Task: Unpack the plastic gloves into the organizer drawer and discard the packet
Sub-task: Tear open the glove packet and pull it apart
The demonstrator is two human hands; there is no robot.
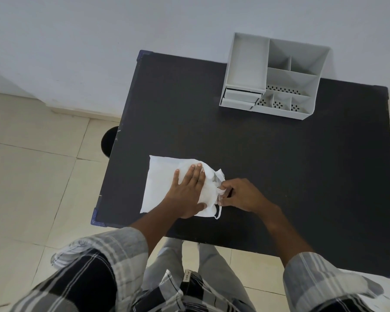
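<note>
A white plastic packet (159, 181) lies flat on the black table (279, 172) near its front left. My left hand (189, 190) presses flat on the packet's right half, fingers spread. My right hand (239, 194) pinches crumpled clear plastic gloves (216, 179) at the packet's torn right end. A grey desk organizer (273, 75) with two small drawers (240, 99) at its front left stands at the table's far edge; both drawers look pushed in.
A round black bin (108, 140) stands on the tiled floor, partly hidden under the table's left edge. A white wall runs behind the table. My legs and checked shirt are at the table's near edge.
</note>
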